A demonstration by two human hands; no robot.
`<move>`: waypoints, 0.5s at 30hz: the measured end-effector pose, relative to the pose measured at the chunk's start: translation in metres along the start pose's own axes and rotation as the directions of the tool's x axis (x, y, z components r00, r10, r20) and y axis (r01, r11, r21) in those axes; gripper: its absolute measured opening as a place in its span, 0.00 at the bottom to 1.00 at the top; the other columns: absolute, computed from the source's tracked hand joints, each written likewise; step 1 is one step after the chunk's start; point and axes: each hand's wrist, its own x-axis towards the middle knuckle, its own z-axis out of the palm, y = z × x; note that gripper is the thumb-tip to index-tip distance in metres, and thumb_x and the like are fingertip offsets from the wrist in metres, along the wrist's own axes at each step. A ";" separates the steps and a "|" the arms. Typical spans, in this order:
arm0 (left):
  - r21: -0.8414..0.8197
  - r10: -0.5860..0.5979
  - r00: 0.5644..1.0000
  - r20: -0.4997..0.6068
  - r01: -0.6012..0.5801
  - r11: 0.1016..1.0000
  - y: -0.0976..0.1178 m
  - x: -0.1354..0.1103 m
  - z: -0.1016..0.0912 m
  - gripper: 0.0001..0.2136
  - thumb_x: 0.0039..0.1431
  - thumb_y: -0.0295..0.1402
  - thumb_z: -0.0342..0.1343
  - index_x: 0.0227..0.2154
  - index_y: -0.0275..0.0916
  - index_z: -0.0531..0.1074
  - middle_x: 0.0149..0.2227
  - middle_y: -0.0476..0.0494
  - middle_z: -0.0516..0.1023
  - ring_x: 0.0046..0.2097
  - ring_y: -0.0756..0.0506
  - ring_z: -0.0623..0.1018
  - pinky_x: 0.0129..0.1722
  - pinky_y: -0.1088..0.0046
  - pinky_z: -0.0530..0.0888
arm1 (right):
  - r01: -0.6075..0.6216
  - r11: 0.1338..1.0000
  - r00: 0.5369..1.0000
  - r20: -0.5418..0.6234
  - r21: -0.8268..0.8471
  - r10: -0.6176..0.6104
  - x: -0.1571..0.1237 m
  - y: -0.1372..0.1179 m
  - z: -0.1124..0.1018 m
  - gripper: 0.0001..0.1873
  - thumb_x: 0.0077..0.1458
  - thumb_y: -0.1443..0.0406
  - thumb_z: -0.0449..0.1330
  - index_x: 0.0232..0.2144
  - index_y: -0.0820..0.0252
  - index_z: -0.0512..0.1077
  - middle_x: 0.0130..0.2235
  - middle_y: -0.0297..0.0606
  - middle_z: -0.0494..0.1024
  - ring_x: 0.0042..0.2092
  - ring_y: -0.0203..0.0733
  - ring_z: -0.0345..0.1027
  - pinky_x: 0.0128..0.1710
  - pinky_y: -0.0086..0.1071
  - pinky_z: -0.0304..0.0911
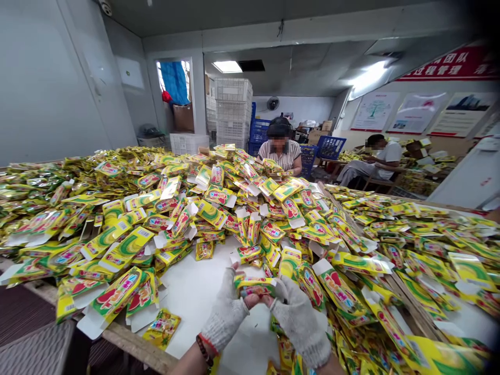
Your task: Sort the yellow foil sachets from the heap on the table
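Between my two gloved hands is a small yellow and green carton [255, 287] with a red picture and lettering, lying sideways above the white tabletop [191, 291]. My left hand [225, 310] is closed round its left end, thumb tip at the lower edge. My right hand [299, 319] grips the right end, where a pale flap shows. Whether anything is inside the carton is hidden. Just beyond my fingers lies a heap of similar cartons [211, 213], many with white flaps out. A small yellow sachet [163, 328] rests on the table left of my left wrist.
More sachets [285, 351] lie below my right hand. Wooden strips [128, 341] edge the table, and another strip [416, 307] crosses it at right. A person [279, 148] sits behind the heap; another person [375, 156] sits farther right. White crates [233, 112] are stacked behind.
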 end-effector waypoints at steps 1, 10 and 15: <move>-0.039 -0.040 0.999 -0.007 0.040 0.998 -0.003 0.001 -0.001 0.38 0.39 0.40 0.74 0.54 0.44 0.63 0.44 0.43 0.77 0.42 0.44 0.79 0.39 0.72 0.73 | 0.046 0.998 0.998 -0.035 -0.031 -0.047 -0.001 -0.002 0.002 0.09 0.54 0.63 0.59 0.38 0.54 0.76 0.36 0.43 0.82 0.35 0.49 0.78 0.35 0.38 0.76; -0.381 -0.296 0.927 0.229 0.365 0.849 0.011 0.002 -0.009 0.16 0.48 0.27 0.64 0.42 0.38 0.71 0.36 0.43 0.80 0.35 0.44 0.80 0.32 0.71 0.74 | 0.403 0.906 0.914 -0.015 0.131 -0.405 -0.005 -0.012 0.008 0.25 0.53 0.74 0.55 0.50 0.46 0.73 0.46 0.36 0.80 0.47 0.43 0.76 0.49 0.37 0.74; -0.241 -0.446 0.794 0.413 0.567 0.787 0.015 -0.003 -0.007 0.19 0.53 0.43 0.61 0.43 0.35 0.73 0.38 0.37 0.80 0.33 0.42 0.80 0.29 0.65 0.76 | 0.113 0.974 0.987 0.092 0.196 -0.133 0.004 0.005 -0.015 0.24 0.57 0.67 0.60 0.56 0.52 0.71 0.56 0.43 0.75 0.58 0.49 0.69 0.59 0.45 0.66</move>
